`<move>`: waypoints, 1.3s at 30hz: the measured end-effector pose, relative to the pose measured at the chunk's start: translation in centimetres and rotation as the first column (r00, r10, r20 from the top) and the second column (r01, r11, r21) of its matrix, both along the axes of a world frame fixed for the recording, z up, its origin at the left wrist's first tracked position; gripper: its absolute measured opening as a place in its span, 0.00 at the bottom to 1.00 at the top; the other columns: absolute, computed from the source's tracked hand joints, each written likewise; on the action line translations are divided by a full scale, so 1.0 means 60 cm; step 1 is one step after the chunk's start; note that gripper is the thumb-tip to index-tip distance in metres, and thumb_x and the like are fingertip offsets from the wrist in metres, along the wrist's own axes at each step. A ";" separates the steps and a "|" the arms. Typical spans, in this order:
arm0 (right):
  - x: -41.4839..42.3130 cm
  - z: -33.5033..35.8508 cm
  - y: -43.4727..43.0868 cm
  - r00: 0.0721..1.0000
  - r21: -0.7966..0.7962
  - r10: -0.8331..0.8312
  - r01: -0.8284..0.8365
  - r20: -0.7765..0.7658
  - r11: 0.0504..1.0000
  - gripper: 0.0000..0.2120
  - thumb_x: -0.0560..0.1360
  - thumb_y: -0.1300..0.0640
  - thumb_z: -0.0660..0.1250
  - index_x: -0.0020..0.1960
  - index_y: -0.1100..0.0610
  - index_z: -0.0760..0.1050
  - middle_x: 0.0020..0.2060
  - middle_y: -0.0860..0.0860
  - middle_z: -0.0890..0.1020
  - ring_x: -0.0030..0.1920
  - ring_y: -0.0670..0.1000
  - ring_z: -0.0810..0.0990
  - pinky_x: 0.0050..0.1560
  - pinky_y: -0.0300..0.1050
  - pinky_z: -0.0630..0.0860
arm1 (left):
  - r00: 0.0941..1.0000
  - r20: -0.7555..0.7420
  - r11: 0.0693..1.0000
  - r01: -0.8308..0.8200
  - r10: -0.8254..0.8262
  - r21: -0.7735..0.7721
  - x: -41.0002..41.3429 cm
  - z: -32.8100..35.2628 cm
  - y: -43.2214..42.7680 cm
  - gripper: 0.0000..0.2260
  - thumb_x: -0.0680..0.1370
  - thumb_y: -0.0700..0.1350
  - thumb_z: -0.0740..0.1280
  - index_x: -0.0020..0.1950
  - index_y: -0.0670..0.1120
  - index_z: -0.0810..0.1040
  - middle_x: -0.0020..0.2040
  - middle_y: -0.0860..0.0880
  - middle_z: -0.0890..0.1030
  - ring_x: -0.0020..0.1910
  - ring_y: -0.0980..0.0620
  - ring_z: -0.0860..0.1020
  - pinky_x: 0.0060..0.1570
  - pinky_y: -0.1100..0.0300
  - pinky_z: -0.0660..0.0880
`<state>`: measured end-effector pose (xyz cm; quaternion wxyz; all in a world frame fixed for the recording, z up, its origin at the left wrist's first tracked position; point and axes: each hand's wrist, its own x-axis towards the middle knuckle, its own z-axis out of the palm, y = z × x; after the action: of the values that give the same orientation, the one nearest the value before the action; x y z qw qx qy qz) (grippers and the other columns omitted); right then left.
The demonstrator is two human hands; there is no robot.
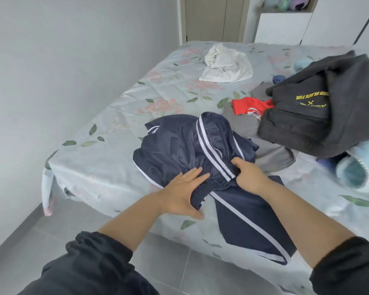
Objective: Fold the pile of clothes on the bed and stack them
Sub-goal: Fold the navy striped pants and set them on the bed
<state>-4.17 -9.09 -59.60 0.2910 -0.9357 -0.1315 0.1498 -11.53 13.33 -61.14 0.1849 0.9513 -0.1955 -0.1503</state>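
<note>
Obs.: navy track trousers (179,145) lie bunched at the near edge of the bed (115,167), left hand (182,189) pinching and right hand (250,176) with its grip clamped on the waistband; best pull it taut and match the striped legs before folding.

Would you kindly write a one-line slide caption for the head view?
Left hand and right hand grip the waistband of navy track pants on a floral bed, beside unfolded clothes.
</note>
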 end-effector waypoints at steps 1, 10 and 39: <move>-0.012 0.005 -0.005 0.999 -0.032 0.037 -0.037 0.008 0.999 0.16 0.71 0.68 0.58 0.56 0.56 0.68 0.47 0.54 0.78 0.48 0.58 0.76 0.48 0.49 0.73 | 1.000 0.007 1.000 0.003 -0.003 0.004 -0.004 0.002 -0.001 0.48 0.68 0.58 0.75 0.78 0.55 0.48 0.78 0.57 0.47 0.76 0.59 0.43 0.74 0.59 0.41; -0.120 -0.003 -0.047 0.977 -0.066 -0.034 0.049 0.212 0.997 0.11 0.72 0.58 0.70 0.48 0.53 0.67 0.36 0.45 0.75 0.41 0.52 0.76 0.39 0.44 0.68 | 0.993 0.008 0.983 -0.113 0.115 -0.147 -0.036 0.025 -0.025 0.21 0.77 0.37 0.68 0.69 0.48 0.72 0.64 0.49 0.77 0.63 0.51 0.74 0.60 0.68 0.65; -0.239 0.484 0.080 0.983 0.886 -0.177 0.042 0.046 0.463 0.05 0.74 0.68 0.66 0.49 0.62 0.76 0.43 0.57 0.82 0.44 0.56 0.81 0.48 0.49 0.79 | 0.795 -0.438 -0.206 -0.386 0.421 -0.899 -0.102 0.508 -0.036 0.17 0.81 0.50 0.62 0.65 0.40 0.74 0.58 0.38 0.80 0.56 0.40 0.80 0.59 0.42 0.75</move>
<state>-18.48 -4.32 -30.59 0.7304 -0.6664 -0.1483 -0.0202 -17.66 11.16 -30.66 0.8352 0.5330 0.0730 0.1144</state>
